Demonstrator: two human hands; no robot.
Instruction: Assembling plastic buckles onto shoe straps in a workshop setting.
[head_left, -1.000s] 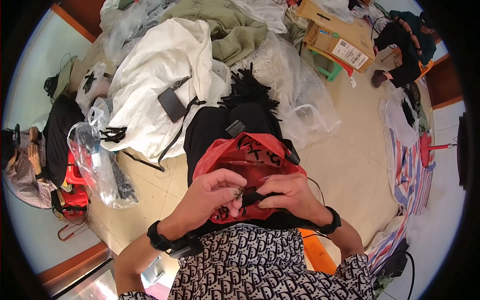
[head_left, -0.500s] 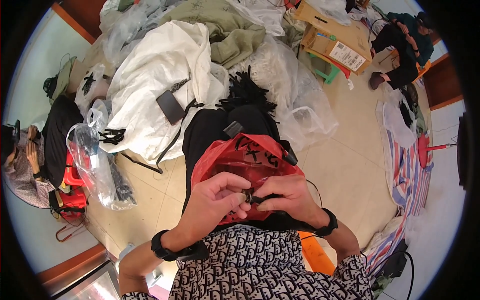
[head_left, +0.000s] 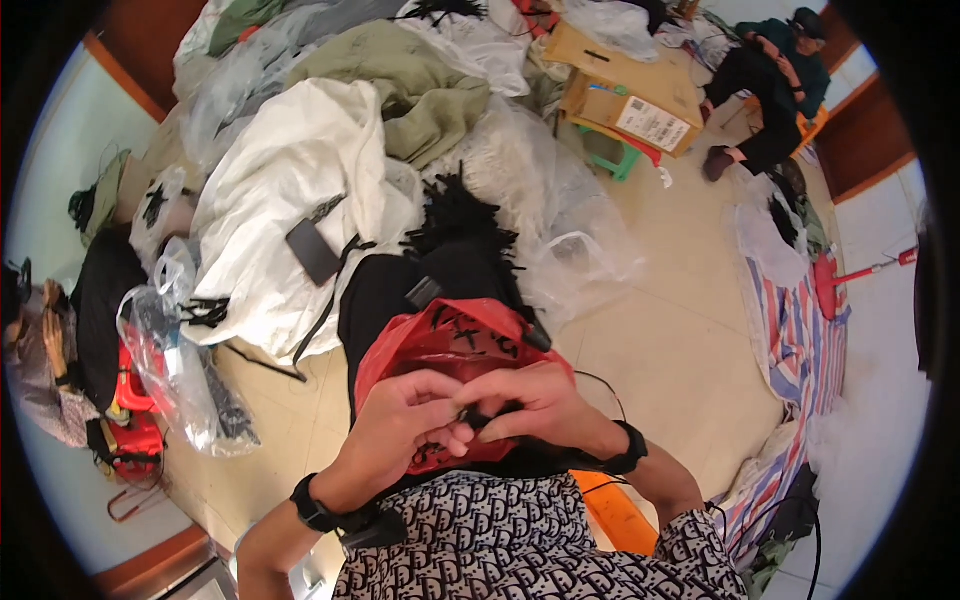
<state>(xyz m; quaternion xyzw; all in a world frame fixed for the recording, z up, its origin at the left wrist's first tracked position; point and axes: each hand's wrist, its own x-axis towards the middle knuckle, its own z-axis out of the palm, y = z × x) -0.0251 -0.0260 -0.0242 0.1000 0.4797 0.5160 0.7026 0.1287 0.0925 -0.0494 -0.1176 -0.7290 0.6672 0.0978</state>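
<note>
Over my lap lies an open red plastic bag point(head_left: 395, 345) with black markings. My left hand point(head_left: 412, 412) and my right hand point(head_left: 545, 405) meet above it, fingers bent and fingertips pinched together. Between them is a small dark piece point(head_left: 490, 410), perhaps a black strip, mostly hidden by the fingers; its kind I cannot make out. A bundle of black strips point(head_left: 460, 225) lies just beyond my knees. On my dark trousers, beside the bag's far rim, rests a small dark grey rectangular piece point(head_left: 424, 292).
A white sack point(head_left: 290, 150) with a black phone-like slab point(head_left: 314, 252) on it lies ahead left. At far right are a cardboard box point(head_left: 630, 90) on a green stool point(head_left: 612, 160) and a seated person point(head_left: 775, 85). Another person point(head_left: 50, 350) sits at left beside a clear bag point(head_left: 190, 380).
My view has shifted, so the scene sits further left. My right hand's fingers have come over against the left fingertips, covering most of the small dark piece that showed between them.
</note>
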